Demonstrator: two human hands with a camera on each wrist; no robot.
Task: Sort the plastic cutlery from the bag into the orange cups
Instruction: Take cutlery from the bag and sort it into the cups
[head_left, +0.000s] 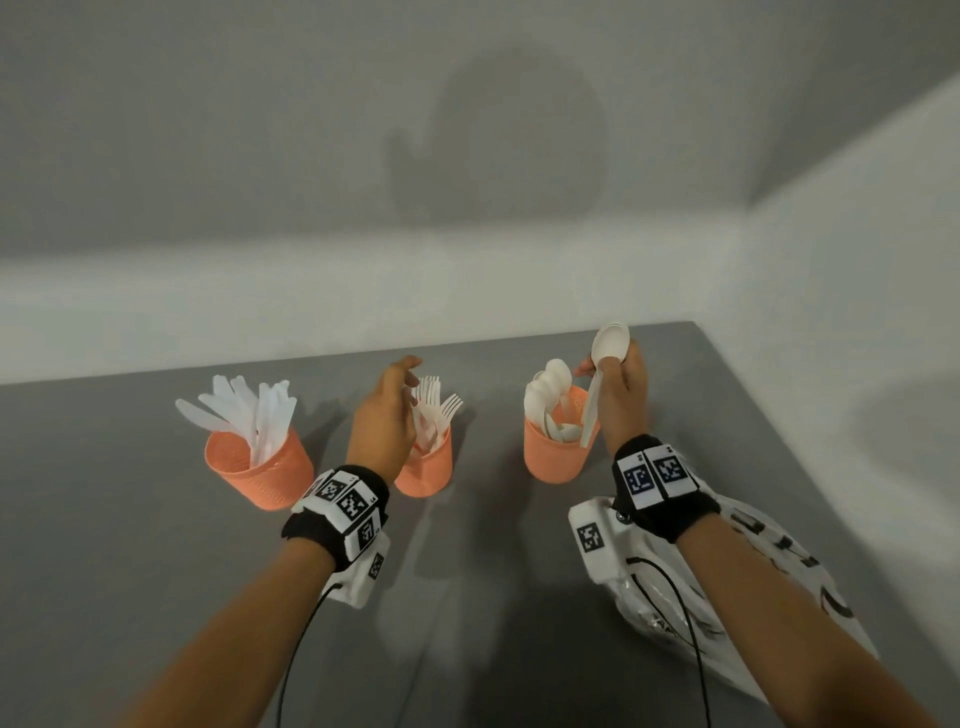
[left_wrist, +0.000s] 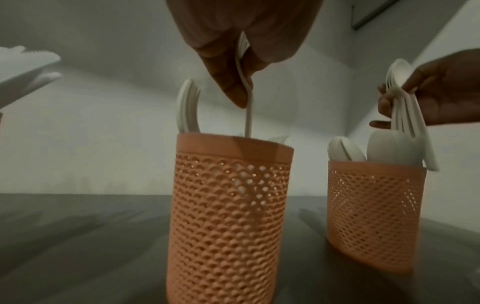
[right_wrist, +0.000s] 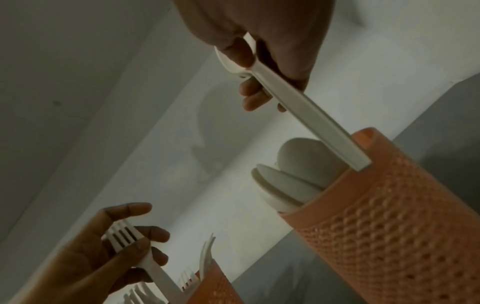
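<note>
Orange mesh cups, three of them, stand in a row on the grey worktop. Leftmost one, the knife cup, is stuffed with white plastic knives fanning out up and to the left. Next over, the left hand is right at the middle fork cup, thumb and fingers pinching a white fork up near the tines, with the handle end dipped into the cup among the other forks already standing there.

Moving right, the spoon cup has a bunch of white spoons leaning toward its left side. The right hand hovers just above it, fingers curled around a small stack of spoons held by the necks, bowls up; the handles hang down over the front rim, and their tips sit just outside the near wall in the wrist view.

Closest to the person on the right, the white plastic bag with black print lies flat on the worktop, partly under the right forearm. Can't make out what's inside.
</note>
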